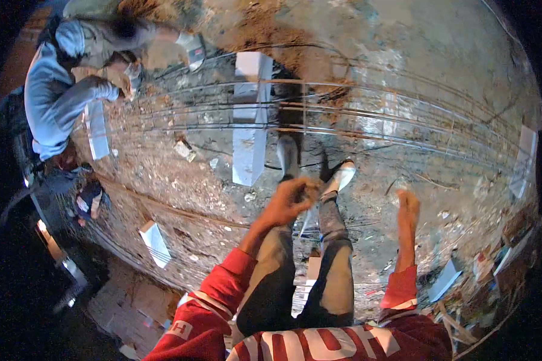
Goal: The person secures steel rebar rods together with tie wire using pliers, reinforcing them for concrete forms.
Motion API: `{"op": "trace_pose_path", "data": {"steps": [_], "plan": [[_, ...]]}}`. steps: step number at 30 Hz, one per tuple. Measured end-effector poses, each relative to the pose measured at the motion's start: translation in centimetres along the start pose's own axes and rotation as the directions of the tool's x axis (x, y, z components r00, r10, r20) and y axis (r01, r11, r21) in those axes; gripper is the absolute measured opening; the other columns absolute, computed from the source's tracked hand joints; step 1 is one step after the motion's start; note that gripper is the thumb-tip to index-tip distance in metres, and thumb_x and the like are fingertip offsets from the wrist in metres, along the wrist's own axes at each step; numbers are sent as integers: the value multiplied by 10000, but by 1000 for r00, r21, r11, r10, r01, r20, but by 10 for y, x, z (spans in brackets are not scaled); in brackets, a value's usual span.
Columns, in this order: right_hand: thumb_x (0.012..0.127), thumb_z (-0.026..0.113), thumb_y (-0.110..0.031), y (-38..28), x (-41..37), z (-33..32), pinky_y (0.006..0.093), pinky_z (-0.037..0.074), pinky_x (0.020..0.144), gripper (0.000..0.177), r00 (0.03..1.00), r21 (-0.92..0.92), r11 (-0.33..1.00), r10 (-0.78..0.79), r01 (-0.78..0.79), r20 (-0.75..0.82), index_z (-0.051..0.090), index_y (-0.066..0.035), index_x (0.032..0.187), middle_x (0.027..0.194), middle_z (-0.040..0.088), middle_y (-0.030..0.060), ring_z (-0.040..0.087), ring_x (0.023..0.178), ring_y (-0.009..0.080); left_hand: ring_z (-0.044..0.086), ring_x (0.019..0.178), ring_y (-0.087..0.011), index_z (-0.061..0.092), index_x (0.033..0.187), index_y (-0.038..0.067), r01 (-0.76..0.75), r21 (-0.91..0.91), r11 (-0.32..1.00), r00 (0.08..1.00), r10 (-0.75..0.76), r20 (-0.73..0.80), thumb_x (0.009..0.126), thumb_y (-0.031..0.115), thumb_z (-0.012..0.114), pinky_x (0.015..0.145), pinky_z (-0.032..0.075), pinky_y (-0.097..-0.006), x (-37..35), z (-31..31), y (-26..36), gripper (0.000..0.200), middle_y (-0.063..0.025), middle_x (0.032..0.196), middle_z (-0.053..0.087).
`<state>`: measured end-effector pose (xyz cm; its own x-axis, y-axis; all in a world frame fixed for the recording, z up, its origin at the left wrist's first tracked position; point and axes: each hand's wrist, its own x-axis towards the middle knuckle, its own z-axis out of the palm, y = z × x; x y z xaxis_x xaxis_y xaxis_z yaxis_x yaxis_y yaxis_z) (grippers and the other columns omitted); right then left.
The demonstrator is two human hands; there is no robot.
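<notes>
My left hand [290,201] is held in front of my legs with its fingers curled together; I cannot tell what, if anything, is in them. A pale narrow strip [308,221] shows just below those fingers. Off to the right, my right hand [408,207] hangs over the dirt, fingers bent and close together, apart from any object. Beyond both hands, long thin steel bars [367,109] run across the view in a bundle. They pass over a tall white block [249,150] standing ahead of my feet.
A person in light blue [51,105] crouches at the upper left by the bars, beside another white block [97,129]. More white blocks stand at the lower left [155,243], lower right [445,281] and far right [524,161]. Rubble and dirt [186,222] cover the ground.
</notes>
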<state>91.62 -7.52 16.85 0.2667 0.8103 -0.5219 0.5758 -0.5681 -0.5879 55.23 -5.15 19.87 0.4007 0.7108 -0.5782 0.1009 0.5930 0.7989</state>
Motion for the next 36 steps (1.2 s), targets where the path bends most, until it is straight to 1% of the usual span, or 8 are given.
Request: {"op": "trace_pose_path", "data": {"steps": [1,4,7,10,18,24,27,36], "plan": [[913,508,-234,-9,-12,10,336,457,687,300,985,52,996,66,-75,158,661,24,931,816,659,136,584,716,195,577,997,-142,568,1077,12,31,-230,973,983,-71,-168,799,40,654,860,461,-294,-7,-19,-6,293,-76,1028,608],[879,549,-351,-49,-51,46,350,453,688,404,895,-27,978,200,-207,397,671,25,796,691,634,83,568,679,186,580,811,-119,510,850,10,-35,166,985,755,135,-642,754,-34,644,767,506,-282,-8,-97,-42,171,-53,840,608],[915,544,-252,-48,-88,83,291,400,539,285,769,-38,926,334,-376,545,678,-5,865,679,570,21,486,601,103,583,818,-128,532,901,-8,-259,85,962,537,216,-815,807,-15,607,698,508,-274,9,-151,-39,121,-78,855,615],[939,537,-264,-62,-103,105,251,364,491,282,688,253,809,238,-532,686,651,-16,1007,691,563,18,452,572,81,566,795,-117,555,940,-9,5,154,988,434,136,-890,825,24,600,720,472,-258,19,-186,-30,128,-74,879,611],[950,515,-261,-131,-91,128,188,328,477,319,582,306,562,415,-769,699,594,-13,1133,882,622,84,446,572,83,565,755,-152,559,961,21,191,324,927,465,205,-861,826,103,618,698,464,-297,41,-200,-69,168,-69,820,608],[949,521,-263,-126,-94,132,181,346,483,308,533,298,478,491,-826,689,589,-28,1136,887,627,95,489,604,93,585,691,-133,553,941,23,-18,-40,999,482,-27,-876,794,125,638,617,468,-246,58,-201,-70,198,-60,821,609],[953,512,-269,-127,-97,135,185,368,493,308,558,340,473,465,-813,687,586,-37,1143,898,635,96,519,623,99,608,695,-209,551,934,18,79,352,933,440,284,-852,776,99,621,630,479,-321,76,-189,-67,191,-95,753,609],[956,493,-337,-133,-89,140,203,433,574,375,591,302,553,474,-777,653,554,-72,1214,1028,662,73,610,704,114,598,776,-426,572,954,-9,542,499,677,643,48,-764,734,267,660,695,470,-496,109,-156,-96,364,-240,809,619]]}}
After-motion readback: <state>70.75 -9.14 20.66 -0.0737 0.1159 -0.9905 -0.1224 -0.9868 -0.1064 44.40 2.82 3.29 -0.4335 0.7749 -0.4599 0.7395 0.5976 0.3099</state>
